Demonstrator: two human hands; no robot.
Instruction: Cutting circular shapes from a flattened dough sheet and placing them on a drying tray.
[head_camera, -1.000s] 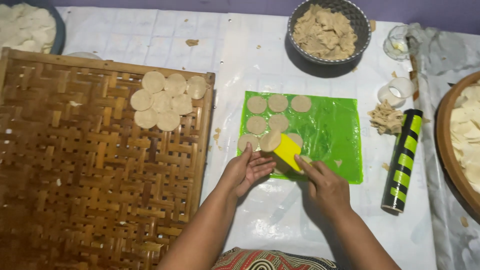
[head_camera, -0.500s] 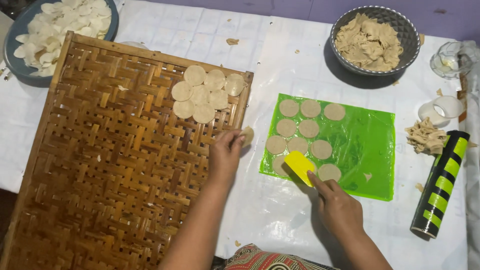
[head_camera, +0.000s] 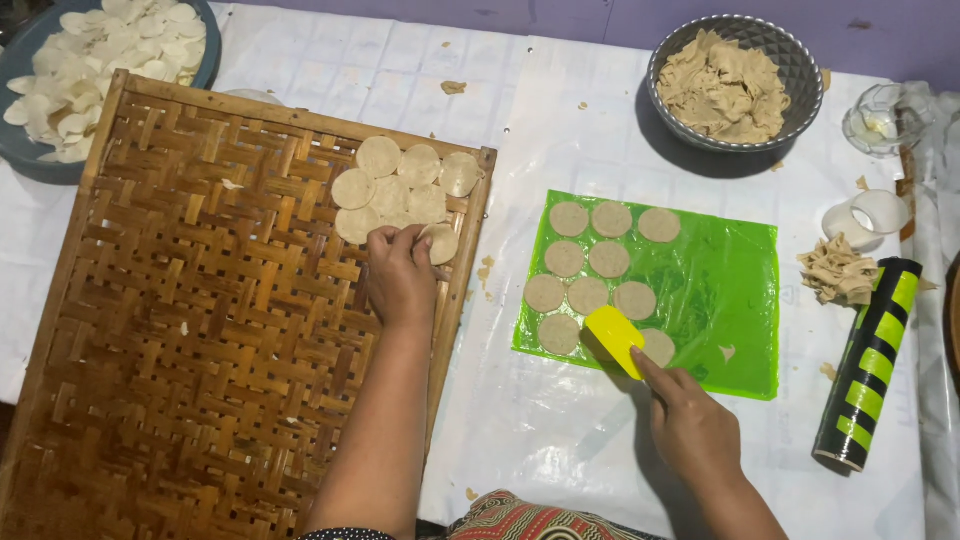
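My left hand (head_camera: 400, 275) rests on the woven bamboo tray (head_camera: 190, 330) and pinches a round dough disc (head_camera: 441, 242) at the edge of a cluster of discs (head_camera: 400, 185) near the tray's top right corner. A yellow scraper (head_camera: 613, 338) is gripped by my right hand (head_camera: 690, 425), its blade on the green plastic sheet (head_camera: 715, 290). Several flat dough discs (head_camera: 590, 262) lie on the sheet's left half, and the scraper touches the lowest one (head_camera: 659, 346).
A grey bowl of dough scraps (head_camera: 733, 82) sits at the back. A blue dish of pale chips (head_camera: 85, 70) stands at the top left. A black and green striped roller (head_camera: 868, 362), a scrap pile (head_camera: 836, 270), a white cutter ring (head_camera: 865, 214) and a glass cup (head_camera: 884, 118) are on the right.
My left hand carried a disc from the green sheet over to the tray and now sets it beside the cluster. The right hand slid the scraper under a lower disc.
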